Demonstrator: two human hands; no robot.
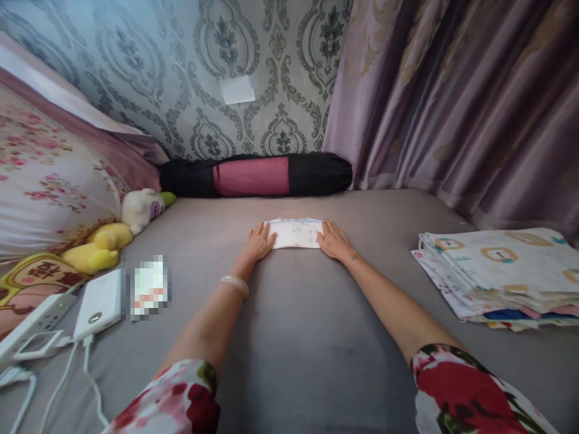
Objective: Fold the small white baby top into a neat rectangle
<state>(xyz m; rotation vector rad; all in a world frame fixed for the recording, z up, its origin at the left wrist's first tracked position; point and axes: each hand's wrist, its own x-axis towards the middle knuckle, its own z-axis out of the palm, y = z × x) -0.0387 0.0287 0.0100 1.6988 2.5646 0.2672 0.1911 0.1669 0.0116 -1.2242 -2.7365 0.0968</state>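
Observation:
A small folded white cloth [296, 234] with faint grey prints lies on the bed's grey sheet, its long side running left to right. My left hand [259, 241] rests at its left end, fingers stretched forward and thumb against the cloth. At the opposite end, my right hand [333, 240] lies in much the same way, fingers extended along the edge. Both palms face down, and neither hand lifts the cloth. The undersides of the fingers are hidden.
To the right sits a stack of folded printed cloths [506, 271]. On the left are a white power bank [100, 304] with cables, a power strip [34, 328], a blurred-out packet [149, 288] and plush toys [106, 244]. A black and pink bolster [253, 175] lies along the wall.

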